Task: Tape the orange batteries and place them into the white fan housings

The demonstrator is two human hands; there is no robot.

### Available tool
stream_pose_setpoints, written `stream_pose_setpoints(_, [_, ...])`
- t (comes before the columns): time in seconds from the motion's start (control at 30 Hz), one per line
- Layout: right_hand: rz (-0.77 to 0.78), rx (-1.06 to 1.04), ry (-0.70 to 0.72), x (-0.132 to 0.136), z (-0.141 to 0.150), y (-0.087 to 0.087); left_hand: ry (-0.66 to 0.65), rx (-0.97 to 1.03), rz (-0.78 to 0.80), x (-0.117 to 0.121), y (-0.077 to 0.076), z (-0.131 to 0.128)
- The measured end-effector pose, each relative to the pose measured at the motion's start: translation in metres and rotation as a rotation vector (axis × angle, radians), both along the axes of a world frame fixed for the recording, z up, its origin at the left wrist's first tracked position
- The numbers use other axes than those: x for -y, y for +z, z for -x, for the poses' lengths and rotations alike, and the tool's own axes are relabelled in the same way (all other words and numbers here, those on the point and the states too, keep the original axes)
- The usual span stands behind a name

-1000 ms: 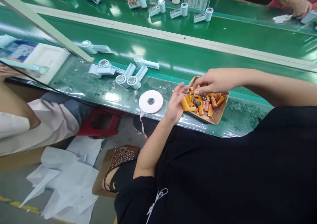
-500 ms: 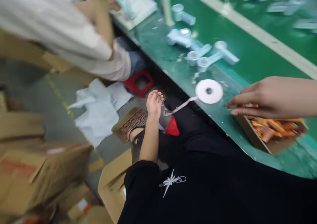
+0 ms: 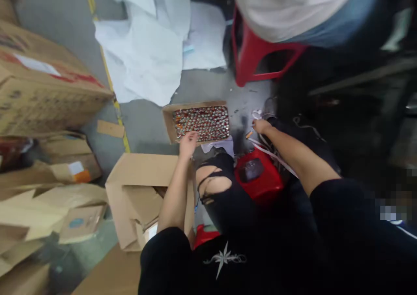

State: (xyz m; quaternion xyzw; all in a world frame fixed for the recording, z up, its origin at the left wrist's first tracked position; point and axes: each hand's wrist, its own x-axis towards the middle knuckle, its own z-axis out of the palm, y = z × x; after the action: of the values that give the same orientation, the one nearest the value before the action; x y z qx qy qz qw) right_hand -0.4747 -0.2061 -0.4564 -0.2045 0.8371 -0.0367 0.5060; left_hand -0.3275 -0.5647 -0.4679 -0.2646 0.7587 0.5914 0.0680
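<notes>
I am bent down towards the floor. My left hand (image 3: 188, 144) reaches to the near edge of a shallow cardboard box (image 3: 168, 123) on the floor, filled with several small orange and dark cylinders (image 3: 203, 123). Its fingers are blurred and partly hidden. My right hand (image 3: 260, 126) is low beside that box, next to a small orange piece (image 3: 249, 134) on the floor and a strand of white tape (image 3: 272, 154). Its fingers look curled, and I cannot make out whether they hold anything.
A red stool (image 3: 259, 175) sits under me, and another red stool (image 3: 257, 58) bears a seated person in a white top. An open cardboard carton (image 3: 137, 190) stands at my left. Stacked cartons (image 3: 39, 91) and white sheets (image 3: 146, 43) cover the floor beyond.
The view swung from the green conveyor table down to the floor. Both hands left the tray of orange cylinders on the table and dropped to the box on the floor.
</notes>
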Motion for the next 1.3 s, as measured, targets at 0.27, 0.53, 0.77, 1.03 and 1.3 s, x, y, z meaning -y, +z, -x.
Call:
stream_pose_setpoints(0.27, [-0.124,0.154,0.118,-0.011,-0.072,-0.193,-0.590,0.119,0.325,-0.059,-0.148,0.008])
stream_pose_setpoints(0.53, [0.013,0.252,0.154,-0.044,-0.054,-0.242,-0.562,0.035,0.222,-0.061,-0.211,0.019])
stream_pose_setpoints(0.77, [0.106,0.054,0.128,-0.011,-0.026,-0.185,-0.574,-0.049,0.226,-0.064,-0.210,0.049])
stream_pose_setpoints(1.03, [0.624,-0.255,0.198,0.049,0.003,-0.169,-0.551,-0.067,0.378,-0.073,-0.204,0.056])
stream_pose_setpoints(1.3, [0.626,-0.223,0.372,0.081,-0.006,-0.187,-0.342,-0.163,0.482,-0.067,-0.195,0.035])
